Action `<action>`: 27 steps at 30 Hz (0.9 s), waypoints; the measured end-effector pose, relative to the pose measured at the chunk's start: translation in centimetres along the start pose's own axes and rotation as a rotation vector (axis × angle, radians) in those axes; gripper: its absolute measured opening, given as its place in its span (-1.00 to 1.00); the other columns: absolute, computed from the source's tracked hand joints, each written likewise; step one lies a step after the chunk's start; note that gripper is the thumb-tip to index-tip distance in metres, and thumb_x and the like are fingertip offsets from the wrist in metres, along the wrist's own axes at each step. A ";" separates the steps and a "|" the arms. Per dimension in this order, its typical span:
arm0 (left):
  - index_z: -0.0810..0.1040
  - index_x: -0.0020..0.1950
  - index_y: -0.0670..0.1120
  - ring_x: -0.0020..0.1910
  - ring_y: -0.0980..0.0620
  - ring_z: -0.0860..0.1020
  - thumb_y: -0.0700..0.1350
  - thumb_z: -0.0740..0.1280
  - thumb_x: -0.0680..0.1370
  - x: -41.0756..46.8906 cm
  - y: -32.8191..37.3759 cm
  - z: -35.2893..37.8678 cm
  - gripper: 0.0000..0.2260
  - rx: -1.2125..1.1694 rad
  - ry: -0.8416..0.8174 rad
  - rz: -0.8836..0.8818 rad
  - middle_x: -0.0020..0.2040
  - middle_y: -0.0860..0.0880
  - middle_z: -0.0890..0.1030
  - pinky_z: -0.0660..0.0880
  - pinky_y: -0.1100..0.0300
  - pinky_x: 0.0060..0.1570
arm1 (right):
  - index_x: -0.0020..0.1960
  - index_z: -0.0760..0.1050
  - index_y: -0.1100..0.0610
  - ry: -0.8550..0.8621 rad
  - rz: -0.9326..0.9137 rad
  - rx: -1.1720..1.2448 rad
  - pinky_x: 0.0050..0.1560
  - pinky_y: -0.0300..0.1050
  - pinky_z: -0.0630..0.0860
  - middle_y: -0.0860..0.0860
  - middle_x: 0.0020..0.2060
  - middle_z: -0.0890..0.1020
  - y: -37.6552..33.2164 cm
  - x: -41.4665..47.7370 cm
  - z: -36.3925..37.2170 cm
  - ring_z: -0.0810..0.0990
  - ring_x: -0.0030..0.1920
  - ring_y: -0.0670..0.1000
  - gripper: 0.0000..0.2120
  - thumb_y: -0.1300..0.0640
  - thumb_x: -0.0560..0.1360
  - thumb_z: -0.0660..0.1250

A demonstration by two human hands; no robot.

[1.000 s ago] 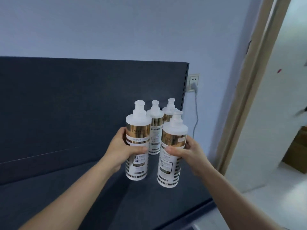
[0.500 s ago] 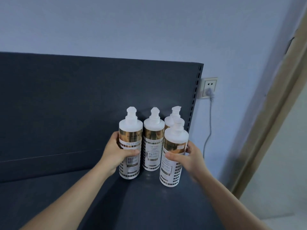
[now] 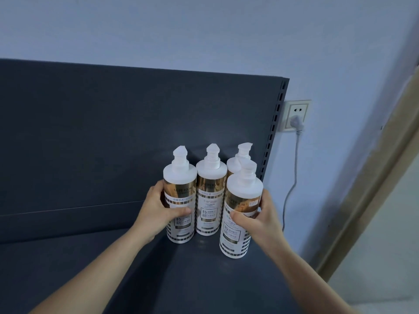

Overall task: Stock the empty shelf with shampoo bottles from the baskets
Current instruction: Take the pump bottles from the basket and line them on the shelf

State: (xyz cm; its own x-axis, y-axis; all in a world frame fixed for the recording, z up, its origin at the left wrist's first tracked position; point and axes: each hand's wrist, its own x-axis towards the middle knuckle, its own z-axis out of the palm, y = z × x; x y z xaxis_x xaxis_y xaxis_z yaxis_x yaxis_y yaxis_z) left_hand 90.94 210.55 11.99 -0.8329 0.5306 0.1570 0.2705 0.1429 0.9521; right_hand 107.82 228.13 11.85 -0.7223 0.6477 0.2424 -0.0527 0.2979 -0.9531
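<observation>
Hands [image 3: 158,215] grip two shampoo bottles [image 3: 179,177] on shelf [image 3: 181,279].

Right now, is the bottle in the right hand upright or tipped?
Upright: the bottle stands base down on the dark shelf, pump pointing up, with the right hand gripping its side.

Left hand [image 3: 158,211], right hand [image 3: 260,219] each grip upright bottle on shelf [image 3: 113,257]
</observation>
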 end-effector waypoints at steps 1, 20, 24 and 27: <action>0.42 0.07 0.25 0.07 0.24 0.46 -0.17 0.62 0.26 -0.2 0.2 0.0 -0.42 0.057 0.006 0.021 0.10 0.12 0.45 0.42 0.19 0.09 | 0.14 0.37 -0.11 0.011 -0.004 -0.013 -0.17 -0.34 0.57 -0.09 0.01 0.63 0.1 -0.1 0.2 0.64 -0.01 -0.16 -0.43 0.11 0.19 0.49; 0.40 0.04 0.23 0.19 0.07 0.48 -0.19 0.55 0.37 -0.2 -0.1 0.2 -0.52 0.177 0.014 0.104 0.16 0.06 0.54 0.44 0.09 0.18 | 0.21 0.35 -0.11 0.000 0.010 -0.237 -0.07 -0.30 0.51 -0.19 0.02 0.62 0.7 0.3 -0.6 0.62 0.01 -0.22 -0.33 0.15 0.24 0.62; 0.43 0.16 0.11 0.19 0.08 0.46 -0.13 0.52 0.39 -0.2 -0.3 0.5 -0.57 0.291 0.039 0.142 0.16 0.06 0.52 0.43 0.07 0.15 | 0.30 0.31 -0.06 -0.005 0.045 -0.221 0.04 -0.21 0.54 -0.19 0.07 0.59 0.4 -0.1 -0.6 0.59 0.06 -0.22 -0.28 0.17 0.28 0.61; 0.39 0.25 0.01 0.21 0.04 0.45 -0.07 0.52 0.38 -0.4 -0.3 0.6 -0.50 0.367 0.059 0.149 0.16 0.03 0.51 0.43 0.06 0.14 | 0.29 0.31 -0.12 0.015 0.081 -0.229 0.12 -0.13 0.53 -0.24 0.07 0.58 0.0 -0.7 -0.5 0.57 0.07 -0.26 -0.28 0.13 0.28 0.62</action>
State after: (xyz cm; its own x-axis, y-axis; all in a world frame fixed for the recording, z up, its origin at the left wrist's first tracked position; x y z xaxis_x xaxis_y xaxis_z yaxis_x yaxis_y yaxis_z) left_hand 91.45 210.82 11.49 -0.7950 0.5206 0.3114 0.5361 0.3628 0.7622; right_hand 108.70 228.05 11.72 -0.7076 0.6855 0.1715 0.1633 0.3947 -0.9042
